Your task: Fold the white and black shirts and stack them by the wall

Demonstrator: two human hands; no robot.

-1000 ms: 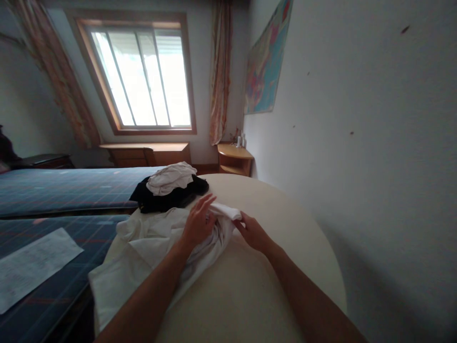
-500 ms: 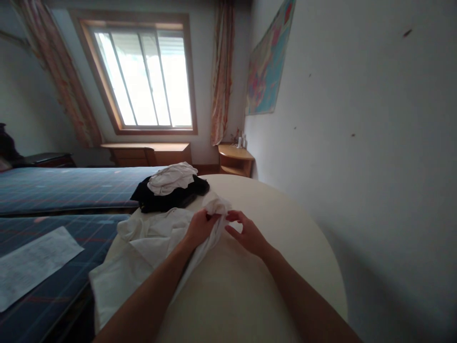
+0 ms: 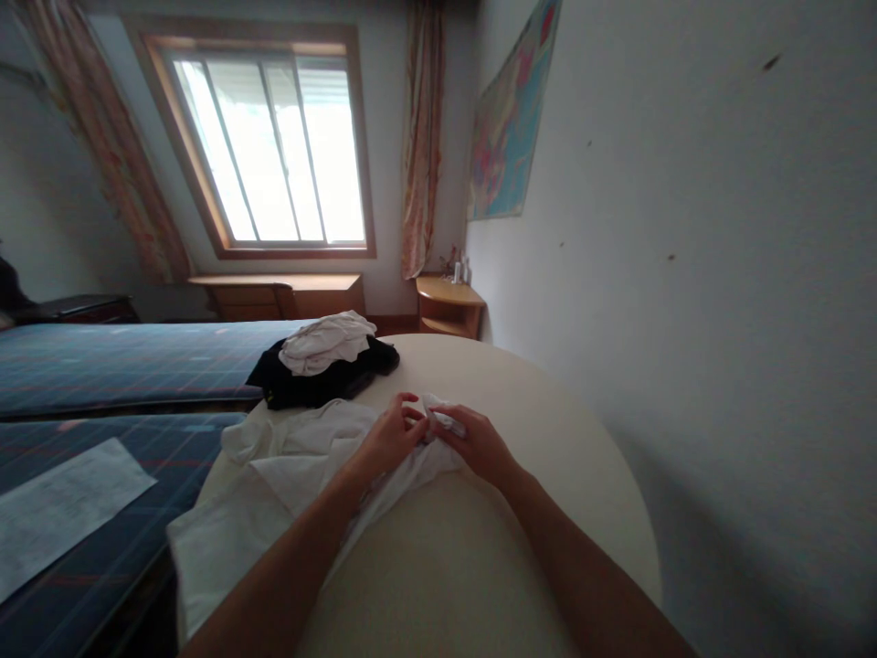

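A white garment (image 3: 301, 475), rumpled and partly spread, lies over the left half of the round cream table (image 3: 548, 439). One narrow stretch of it reaches right, up to both hands. My right hand (image 3: 476, 446) is closed on that end, and a bit of white fabric shows between its thumb and fingers. Close beside it, my left hand (image 3: 396, 437) has its fingertips pinched at the same cloth. The exact grip of the left fingers is partly hidden.
A black garment (image 3: 315, 384) with a crumpled pale cloth (image 3: 329, 343) on top sits at the table's far left edge. Plaid mattresses (image 3: 137, 366) stand to the left, one bearing a paper sheet (image 3: 68, 512). A white wall (image 3: 719, 366) rises on the right.
My right hand has closed on the white garment's end, which was bunched in my left hand. My left hand's grip has loosened to the fingertips, and the cloth has shifted right.
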